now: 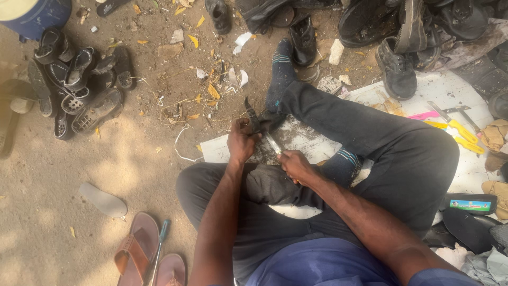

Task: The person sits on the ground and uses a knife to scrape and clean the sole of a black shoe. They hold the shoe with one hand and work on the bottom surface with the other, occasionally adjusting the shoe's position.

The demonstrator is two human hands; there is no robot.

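I sit cross-legged on a white board point(222, 151) laid on the sandy ground. My left hand point(242, 140) grips a small black piece of shoe material point(254, 121) held out over the board. My right hand point(296, 165) holds a knife with a bright blade point(272, 143) whose tip rests against that black piece. Dark shavings lie scattered on the board under both hands. My knee in dark trousers point(270, 185) sits just below the hands.
A pile of black sandals point(79, 85) lies at the left, black shoes point(397, 69) at the upper right. Yellow-handled tools point(460, 132) and a pink one lie on the board at right. Brown sandals point(138, 249), a screwdriver point(157, 251) and a loose insole point(103, 200) lie at lower left.
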